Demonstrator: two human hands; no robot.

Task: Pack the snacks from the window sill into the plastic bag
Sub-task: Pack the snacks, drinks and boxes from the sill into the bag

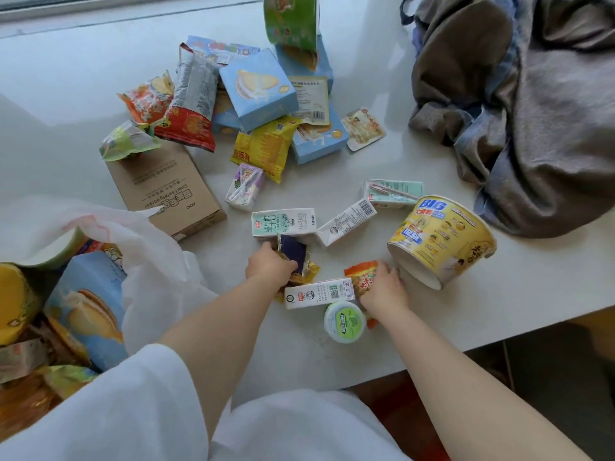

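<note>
White stone sill [466, 294] is strewn with snacks. The left hand [270, 266] is clenched around a dark blue and gold packet [294, 251] just below a milk carton [283, 222]. The right hand [382, 287] grasps an orange packet [362, 277] beside the tipped yellow noodle cup [442, 237]. The plastic bag [146, 261] gapes at the left, already holding a blue box [90, 304].

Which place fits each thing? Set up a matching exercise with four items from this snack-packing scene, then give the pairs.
Things:
1. yellow noodle tub
2. round green-lidded container
3. dark snack packet
4. brown cardboard box

Places:
A. in the left hand
B. next to the plastic bag
C. tipped on its side, beside the right hand
D. nearest the sill's front edge

Pairs: 1-C, 2-D, 3-A, 4-B
</note>
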